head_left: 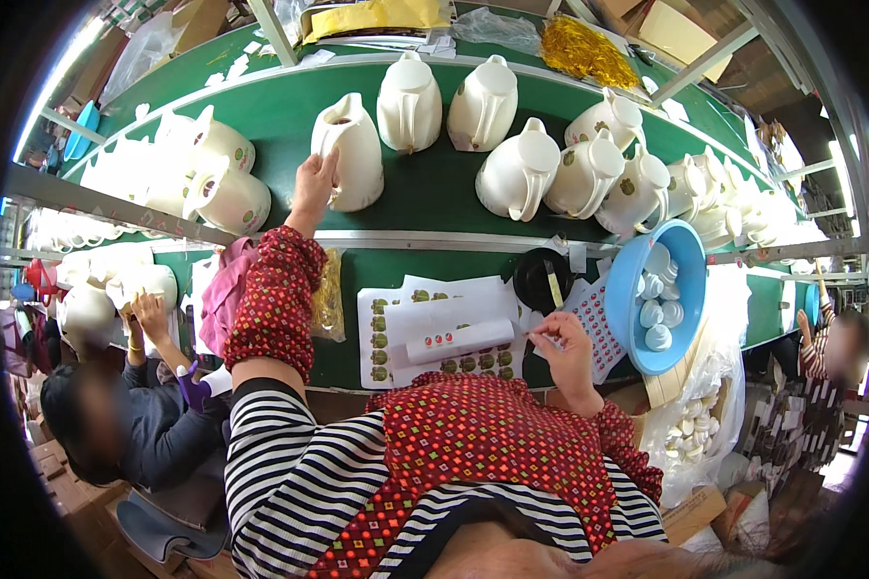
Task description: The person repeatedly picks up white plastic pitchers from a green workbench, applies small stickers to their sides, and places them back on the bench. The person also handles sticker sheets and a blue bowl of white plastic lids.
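My left hand (pixel 312 190) is closed at the handle side of a white thermos jug (pixel 359 166) on the green surface ahead of me. The jug's top is uncovered and its opening shows. Over the sheets in front of my body, my right hand (pixel 570 359) pinches its thumb and fingertips together; whatever is between them is too small to make out. Beside those fingertips lies a white strip with small red stickers (pixel 454 342), on top of sheets of green emblem stickers (pixel 381 318). A sheet of red stickers (pixel 597 318) is by the right hand.
Several white lidded jugs (pixel 517 172) stand right of centre, others (pixel 227 198) at left. A blue basin (pixel 688 289) holds white lids; a black dish (pixel 529 280) sits beside it. A metal rail (pixel 454 239) crosses the bench. A co-worker (pixel 169 434) sits at left.
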The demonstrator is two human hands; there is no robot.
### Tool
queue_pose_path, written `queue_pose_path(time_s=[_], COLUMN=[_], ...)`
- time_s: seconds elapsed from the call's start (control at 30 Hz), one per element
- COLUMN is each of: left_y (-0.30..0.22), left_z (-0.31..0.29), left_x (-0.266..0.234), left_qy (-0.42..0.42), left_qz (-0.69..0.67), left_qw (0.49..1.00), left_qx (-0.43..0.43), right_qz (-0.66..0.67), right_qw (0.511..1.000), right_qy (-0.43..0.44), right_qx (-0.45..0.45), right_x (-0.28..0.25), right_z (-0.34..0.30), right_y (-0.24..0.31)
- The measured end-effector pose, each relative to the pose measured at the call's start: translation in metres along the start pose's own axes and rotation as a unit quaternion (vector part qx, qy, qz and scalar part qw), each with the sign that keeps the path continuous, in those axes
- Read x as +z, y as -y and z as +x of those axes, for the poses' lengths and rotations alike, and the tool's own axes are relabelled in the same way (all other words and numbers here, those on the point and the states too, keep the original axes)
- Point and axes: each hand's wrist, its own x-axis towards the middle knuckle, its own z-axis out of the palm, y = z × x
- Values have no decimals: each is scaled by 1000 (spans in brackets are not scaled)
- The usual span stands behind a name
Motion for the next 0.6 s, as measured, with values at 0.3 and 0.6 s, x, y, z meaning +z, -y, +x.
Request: queue_pose_path(time_s=[0.3, 0.6], left_y=[-74, -130], left_z=[-181, -302], left_x=[14, 115], left_qy=[144, 225], left_qz=[-707, -588], left_qw=[649, 725], left_qx=[-241, -280], right_qz=[51, 49], right_qw=[983, 912], right_qy=[139, 403], right_qx=[-113, -59], right_x=[-18, 3], right_z=[17, -5], right_y=[101, 140])
